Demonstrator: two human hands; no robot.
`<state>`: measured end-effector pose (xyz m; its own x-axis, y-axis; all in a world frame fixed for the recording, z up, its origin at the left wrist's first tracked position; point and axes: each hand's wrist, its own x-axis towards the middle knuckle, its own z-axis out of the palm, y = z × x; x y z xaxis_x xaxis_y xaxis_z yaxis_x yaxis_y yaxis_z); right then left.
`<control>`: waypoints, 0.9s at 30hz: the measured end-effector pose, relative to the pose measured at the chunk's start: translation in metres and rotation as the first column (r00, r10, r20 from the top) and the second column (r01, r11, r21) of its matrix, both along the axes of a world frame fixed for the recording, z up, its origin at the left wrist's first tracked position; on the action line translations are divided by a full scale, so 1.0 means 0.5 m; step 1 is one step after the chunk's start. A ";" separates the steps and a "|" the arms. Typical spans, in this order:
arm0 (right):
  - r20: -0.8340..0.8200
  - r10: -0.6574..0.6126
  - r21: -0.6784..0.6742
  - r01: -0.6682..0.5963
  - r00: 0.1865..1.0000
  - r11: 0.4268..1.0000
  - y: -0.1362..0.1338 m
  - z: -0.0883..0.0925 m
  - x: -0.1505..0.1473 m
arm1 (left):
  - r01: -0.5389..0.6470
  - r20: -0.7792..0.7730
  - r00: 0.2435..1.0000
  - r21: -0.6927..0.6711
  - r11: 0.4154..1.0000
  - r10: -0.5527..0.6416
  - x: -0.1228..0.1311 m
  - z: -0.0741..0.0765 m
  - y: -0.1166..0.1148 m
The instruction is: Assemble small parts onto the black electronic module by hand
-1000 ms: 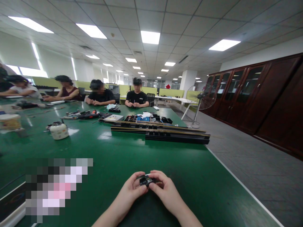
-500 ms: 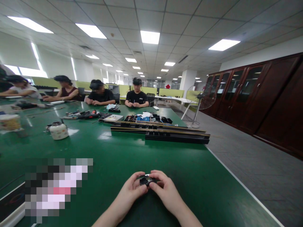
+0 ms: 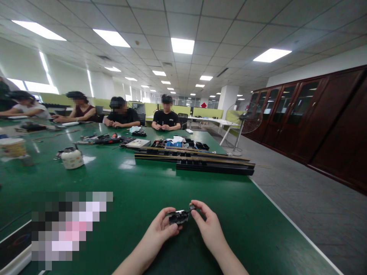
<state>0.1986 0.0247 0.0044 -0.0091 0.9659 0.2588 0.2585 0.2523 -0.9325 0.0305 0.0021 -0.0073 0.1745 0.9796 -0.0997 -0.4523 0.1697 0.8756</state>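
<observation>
Head view: both bare hands are low in frame, just above or on the green table [image 3: 137, 187], can't tell which. Left hand [image 3: 160, 228] is half curled, thumb at the near side and fingers around the far side, gripping a small black part [image 3: 178, 217] by its left end. The part is between the two hands, roughly level, hollow side up, with a bright strip along the far edge; inside detail too small to read. Right hand [image 3: 205, 222] is nearly closed at thumb and index finger, pinching a small dark piece [image 3: 192, 207] at the part's right end; can't tell if piece and part are joined. Ahead of the hands, well apart, long black bars [image 3: 215, 168] lie across the table with thin yellowish rods [image 3: 200, 159] on top. Behind the bars: blue item [image 3: 174, 144], white cloth [image 3: 179, 139], flat white box [image 3: 140, 143]. Farther left, a heap of tools [image 3: 104, 139], a pale jar [image 3: 72, 158], a tub [image 3: 13, 148] near the picture's left edge. Co-worker in a black T-shirt [image 3: 166, 119] sits at the far end, hands together; others sit along the left. Right side: floor fan [image 3: 246, 116], dark wood cabinets [image 3: 329, 118].
</observation>
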 end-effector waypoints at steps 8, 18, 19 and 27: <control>0.032 -0.203 0.060 0.201 0.979 0.978 0.016 -0.011 0.022 | -0.001 0.010 1.000 -0.004 1.000 0.002 0.000 -0.004 0.002; 0.024 -0.272 0.130 0.266 0.962 0.955 0.008 0.004 0.032 | -0.007 0.027 1.000 -0.015 1.000 0.008 0.000 -0.009 0.005; 0.029 -0.267 0.134 0.261 0.963 0.956 0.007 0.005 0.032 | -0.010 0.029 1.000 -0.013 1.000 0.010 0.000 -0.010 0.005; 0.061 -0.264 0.118 0.255 0.963 0.960 0.003 0.009 0.034 | -0.044 0.009 0.999 0.027 0.999 0.043 -0.002 -0.013 0.009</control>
